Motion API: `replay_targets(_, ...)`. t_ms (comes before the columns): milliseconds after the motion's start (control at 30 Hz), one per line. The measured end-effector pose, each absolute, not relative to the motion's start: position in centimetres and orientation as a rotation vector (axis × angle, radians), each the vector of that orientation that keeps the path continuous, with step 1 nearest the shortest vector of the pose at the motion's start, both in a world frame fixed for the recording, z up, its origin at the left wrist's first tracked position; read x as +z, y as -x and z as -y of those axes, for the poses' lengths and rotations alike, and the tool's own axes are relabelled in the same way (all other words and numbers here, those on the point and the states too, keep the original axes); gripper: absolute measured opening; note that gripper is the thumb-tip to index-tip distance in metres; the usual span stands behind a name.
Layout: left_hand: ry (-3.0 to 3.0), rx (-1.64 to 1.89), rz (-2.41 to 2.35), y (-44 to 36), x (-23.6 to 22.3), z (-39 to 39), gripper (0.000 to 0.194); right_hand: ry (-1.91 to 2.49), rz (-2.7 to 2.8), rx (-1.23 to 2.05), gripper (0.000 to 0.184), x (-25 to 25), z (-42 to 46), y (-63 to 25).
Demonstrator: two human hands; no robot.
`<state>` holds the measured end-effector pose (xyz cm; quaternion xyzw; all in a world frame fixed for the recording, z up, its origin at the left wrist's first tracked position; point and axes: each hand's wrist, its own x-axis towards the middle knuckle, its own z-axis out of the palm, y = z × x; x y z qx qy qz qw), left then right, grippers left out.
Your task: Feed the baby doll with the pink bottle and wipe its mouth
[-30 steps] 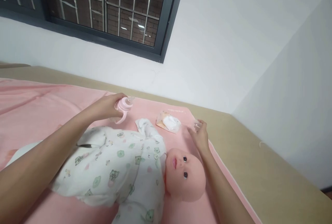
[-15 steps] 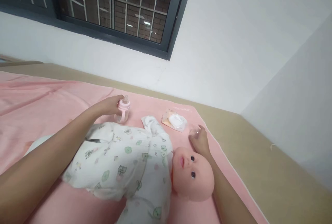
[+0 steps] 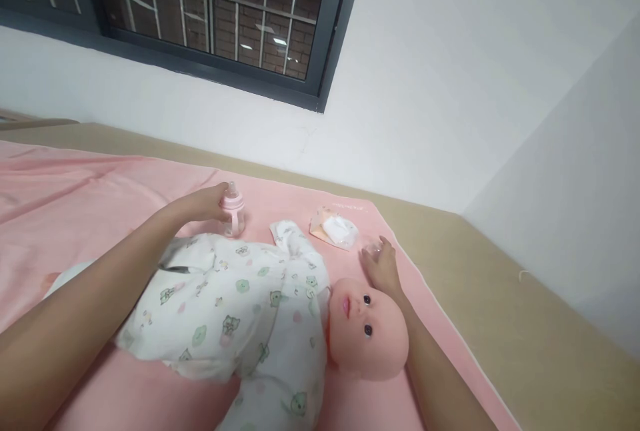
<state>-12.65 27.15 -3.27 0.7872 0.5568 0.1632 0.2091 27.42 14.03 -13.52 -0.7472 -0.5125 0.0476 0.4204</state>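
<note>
Bottle (image 3: 235,210) beyond the doll (image 3: 280,304) is held by left hand (image 3: 209,204), grip partly hidden; right hand (image 3: 385,270) holds a hardly distinguishable clear object (image 3: 371,246).

Bottle (image 3: 233,204) upright, pink-collared; clear cover (image 3: 372,246) well apart.

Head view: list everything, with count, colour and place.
Bottle: 1, pink and clear, on blanket beyond doll
Clear item: 1, transparent, in right hand
Packet: 1, white and peach, on blanket between bottle and clear item
Doll: 1, pink head, white printed clothes, on blanket
Blanket: 1, pink, on tan surface
Tan surface: 1, under blanket
Window: 1, dark frame, upper left
Walls: 2, white, behind and right
Thin piece: 1, white, by right wall
Brown object: 1, far left
Left hand: 1, bare, gripping bottle
Right hand: 1, bare, gripping clear item
</note>
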Motion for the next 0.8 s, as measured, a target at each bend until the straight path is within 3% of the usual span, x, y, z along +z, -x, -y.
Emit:
replay_targets(167, -2.229, 0.395, -1.663, 14.0, -1.5, -26.5, 0.086, 1.84, 1.266, 0.049, 0.069, -13.7, -14.0, -27.2)
replay_targets(233, -2.282, 0.467, -1.769, 14.3, -0.1, -25.6, 0.09, 1.839, 1.25, 0.017, 0.067, -13.5, -14.0, -27.1)
replay_targets(333, -2.424, 0.705, -1.821, 13.1, 2.0, -23.0, 0.078, 1.806, 1.242, -0.086, 0.062, -13.0, -13.9, -26.9)
replay_targets(433, -2.52, 0.829, -1.544, 9.4, 3.4, -19.5, 0.062, 1.703, 1.291, -0.234, 0.05, -12.3, -13.6, -26.6)
replay_targets(633, -2.611, 0.398, -0.768, -0.2, 3.4, -15.1, 0.038, 1.425, 1.613, -0.434, 0.028, -11.7, -13.4, -25.5)
replay_targets(800, -2.458, -0.064, -0.437, -5.6, 2.3, -15.5, 0.044, 1.327, 1.892, -0.419, 0.023, -12.6, -13.8, -24.2)
